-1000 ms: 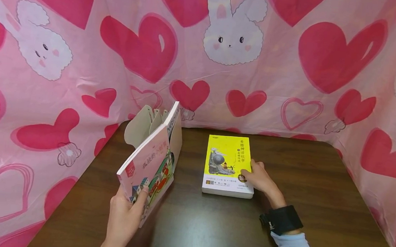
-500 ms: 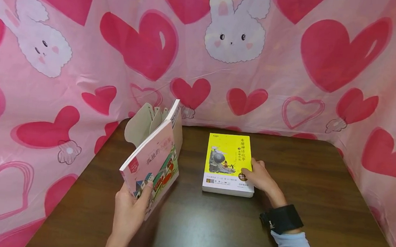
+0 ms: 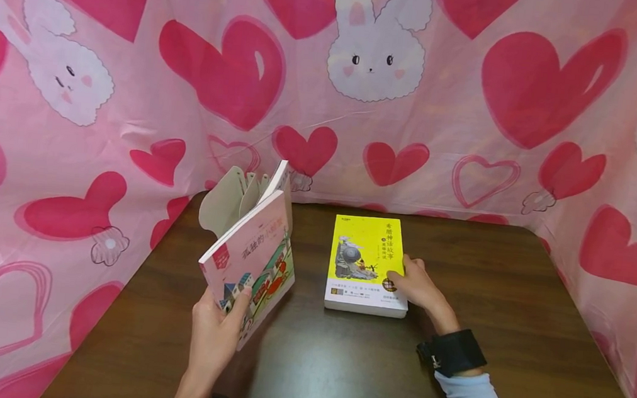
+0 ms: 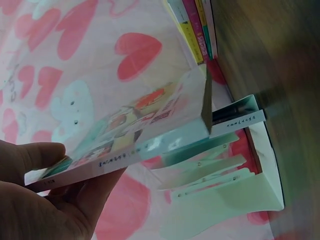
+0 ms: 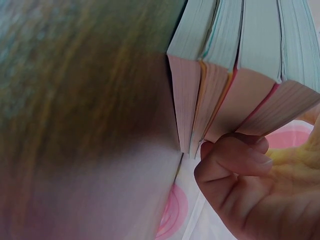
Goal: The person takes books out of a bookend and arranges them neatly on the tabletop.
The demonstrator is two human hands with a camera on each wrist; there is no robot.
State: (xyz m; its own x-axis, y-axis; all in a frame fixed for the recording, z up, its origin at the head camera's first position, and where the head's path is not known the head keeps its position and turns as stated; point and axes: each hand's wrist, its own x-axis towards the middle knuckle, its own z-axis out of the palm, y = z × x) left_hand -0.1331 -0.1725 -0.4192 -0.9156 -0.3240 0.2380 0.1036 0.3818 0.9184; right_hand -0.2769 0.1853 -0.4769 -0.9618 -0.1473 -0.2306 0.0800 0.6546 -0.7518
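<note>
In the head view, my left hand (image 3: pixel 216 329) holds a thin pink picture book (image 3: pixel 257 244) by its near lower corner, thumb on the cover. The book is tilted above the table, its illustrated cover facing right. Beyond it, a cream book rack (image 3: pixel 224 200) with upright dividers holds another white book (image 4: pixel 240 124), partly hidden. My right hand (image 3: pixel 419 287) grips the right side of a stack of books, thumb over the yellow book (image 3: pixel 365 250) on top. From the right wrist, several page blocks (image 5: pixel 240 90) show, with curled fingers (image 5: pixel 235 155) against them.
All of this is on a dark brown wooden table (image 3: pixel 486 302). A pink cloth (image 3: pixel 447 96) with hearts and rabbits hangs close behind the table and along both sides. The rack stands at the table's back left corner.
My left hand has carried the pink picture book slightly right and farther forward, and its cover has turned more toward the head camera. My right hand and the stack stay where they were.
</note>
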